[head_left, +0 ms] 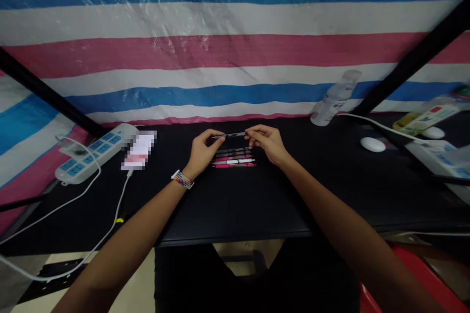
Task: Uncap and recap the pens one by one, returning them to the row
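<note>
A dark pen (235, 134) lies crosswise between my two hands. My left hand (203, 150) pinches its left end between thumb and fingers, and my right hand (267, 142) pinches its right end. Just below it, on the black table (235, 205), several pens are lined up side by side, all pointing left to right. Among them are dark pens (232, 152), a white pen (235, 161) and a red pen (235, 166) nearest to me. A patterned band (182, 179) circles my left wrist.
On the left are a white power strip (106, 149), a phone (139, 151) with pixelated screen, and white cables (121, 200). A clear bottle (336, 98), a white mouse (372, 144) and a bottle with yellow liquid (422, 118) stand or lie right. Striped sheeting (227, 51) hangs behind.
</note>
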Available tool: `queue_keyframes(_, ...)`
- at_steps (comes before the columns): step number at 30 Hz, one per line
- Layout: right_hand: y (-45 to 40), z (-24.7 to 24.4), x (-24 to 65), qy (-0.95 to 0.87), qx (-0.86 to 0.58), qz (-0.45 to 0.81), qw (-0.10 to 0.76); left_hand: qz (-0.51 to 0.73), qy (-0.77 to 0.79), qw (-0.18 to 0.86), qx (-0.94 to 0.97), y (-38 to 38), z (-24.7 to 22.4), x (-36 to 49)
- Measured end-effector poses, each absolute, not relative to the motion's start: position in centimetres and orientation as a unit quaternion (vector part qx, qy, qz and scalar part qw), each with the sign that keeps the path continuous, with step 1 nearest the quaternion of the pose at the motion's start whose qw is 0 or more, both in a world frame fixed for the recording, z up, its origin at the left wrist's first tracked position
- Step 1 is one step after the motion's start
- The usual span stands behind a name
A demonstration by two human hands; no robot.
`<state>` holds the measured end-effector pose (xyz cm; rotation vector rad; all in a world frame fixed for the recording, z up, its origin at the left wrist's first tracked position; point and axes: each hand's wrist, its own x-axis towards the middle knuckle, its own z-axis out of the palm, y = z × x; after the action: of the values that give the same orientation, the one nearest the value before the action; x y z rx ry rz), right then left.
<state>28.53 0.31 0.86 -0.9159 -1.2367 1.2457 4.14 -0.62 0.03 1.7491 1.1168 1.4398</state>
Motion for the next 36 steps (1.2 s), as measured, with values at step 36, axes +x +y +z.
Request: queue_keyframes(36,1.1,-0.2,28.0,-0.466,-0.364,0.566,0.575,0.523,0.438,0.358,0.638,0.0,0.4,3.4)
